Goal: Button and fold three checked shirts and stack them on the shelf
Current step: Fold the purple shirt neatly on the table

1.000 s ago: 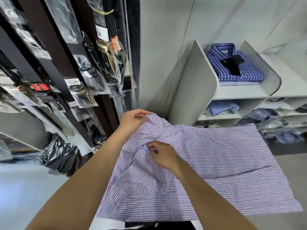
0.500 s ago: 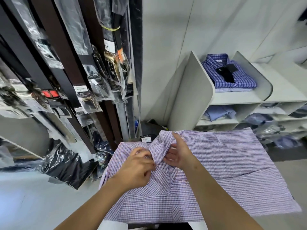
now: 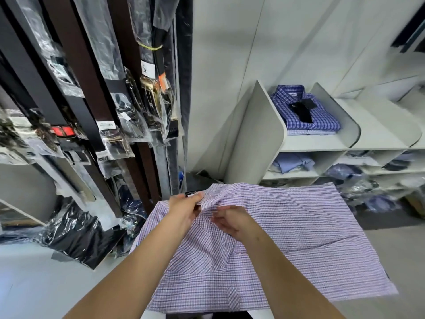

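Before shelves (image 3: pixel 317 143), shirt (image 3: pixel 287 231) lies crosswise (collar leftward), both hands' fingers (image 3: pixel 195 199) pinching its collar.

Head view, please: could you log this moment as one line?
stage: buttoning collar | left hand: pinches collar | right hand: pinches placket | lilac checked shirt: unfolded | shelf: blue checked shirts stacked

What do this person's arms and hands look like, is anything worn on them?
Both forearms are bare as far as the picture shows: no sleeve, glove, watch or bracelet is visible. The left hand and the right hand show no rings that I can make out, though some fingers are hidden in the cloth. Upper arms lie outside the view, so a short sleeve cannot be ruled out.
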